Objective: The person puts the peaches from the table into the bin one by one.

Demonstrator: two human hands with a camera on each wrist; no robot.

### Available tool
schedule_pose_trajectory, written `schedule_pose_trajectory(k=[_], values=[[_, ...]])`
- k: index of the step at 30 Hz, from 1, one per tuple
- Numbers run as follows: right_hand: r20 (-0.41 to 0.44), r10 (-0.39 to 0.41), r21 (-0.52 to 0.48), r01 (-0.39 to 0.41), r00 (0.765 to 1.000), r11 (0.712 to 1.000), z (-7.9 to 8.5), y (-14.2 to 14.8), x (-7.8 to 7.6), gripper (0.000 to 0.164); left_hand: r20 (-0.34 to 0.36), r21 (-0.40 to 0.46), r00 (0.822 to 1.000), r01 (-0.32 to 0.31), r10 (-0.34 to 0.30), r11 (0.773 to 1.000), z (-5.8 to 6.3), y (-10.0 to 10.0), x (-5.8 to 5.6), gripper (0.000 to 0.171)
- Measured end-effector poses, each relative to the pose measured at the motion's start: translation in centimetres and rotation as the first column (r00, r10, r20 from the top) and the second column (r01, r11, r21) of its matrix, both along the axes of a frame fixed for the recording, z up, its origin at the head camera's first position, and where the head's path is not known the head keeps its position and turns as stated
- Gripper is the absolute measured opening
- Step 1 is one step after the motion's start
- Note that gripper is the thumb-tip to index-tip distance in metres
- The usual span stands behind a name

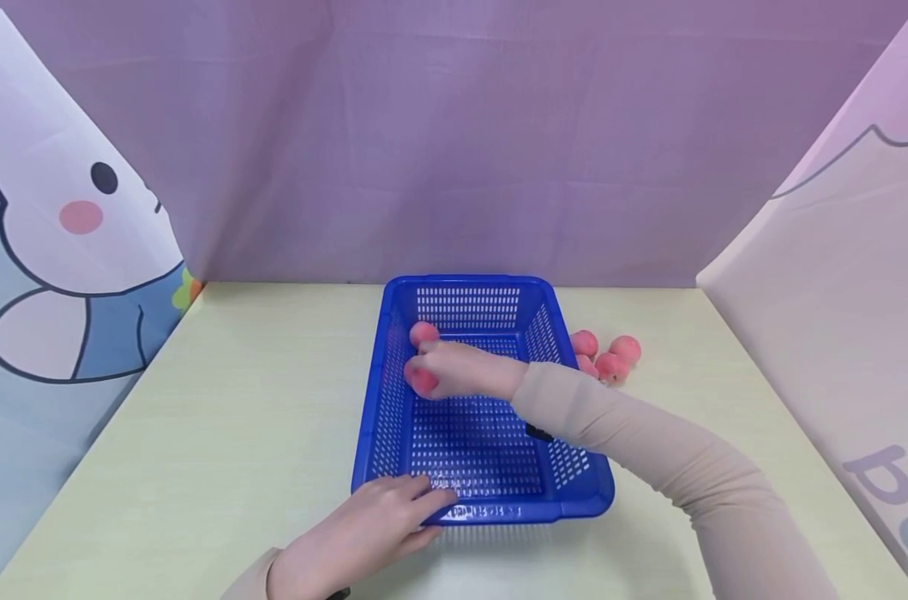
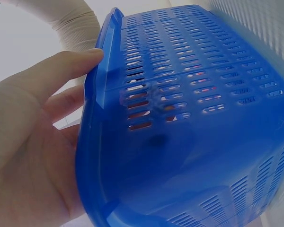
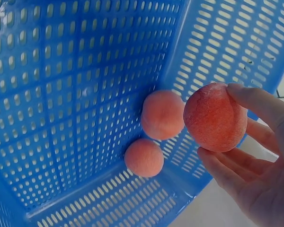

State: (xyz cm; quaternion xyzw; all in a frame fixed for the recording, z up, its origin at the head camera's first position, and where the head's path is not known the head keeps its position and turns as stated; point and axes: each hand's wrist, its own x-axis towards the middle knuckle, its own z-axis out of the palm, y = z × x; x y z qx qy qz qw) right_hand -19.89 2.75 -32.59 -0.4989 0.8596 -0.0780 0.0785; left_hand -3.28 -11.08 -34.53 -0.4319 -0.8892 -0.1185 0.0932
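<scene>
A blue perforated plastic basket (image 1: 524, 510) stands on the table. My left hand (image 1: 382, 512) grips its near rim, the thumb (image 2: 78, 64) against the outside wall and the other fingers over the inner side. Over the basket's left part, my right hand (image 1: 464, 369) pinches a reddish-pink peach (image 3: 215, 118) between thumb and fingertips. Below that fruit, two more peaches lie inside along the left side: one peach (image 3: 163, 115) against the side wall, the other peach (image 3: 144, 157) in the far corner.
Several loose peaches (image 1: 613, 367) lie on the pale table (image 1: 273, 400), just right of the basket; the rim partly hides some. A purple cloth (image 1: 454, 150) hangs behind the table, and printed cloth panels (image 1: 836, 333) flank both sides.
</scene>
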Motion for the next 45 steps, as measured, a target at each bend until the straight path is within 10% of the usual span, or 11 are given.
schedule_pose_trajectory(k=[45], values=[[-0.078, 0.083, 0.069, -0.078, 0.993, 0.995, -4.0, -1.5, 1.6, 0.032, -0.007, -0.001, 1.000, 0.008, -0.008, 1.000, 0.1, 0.0, -0.1, 0.025]])
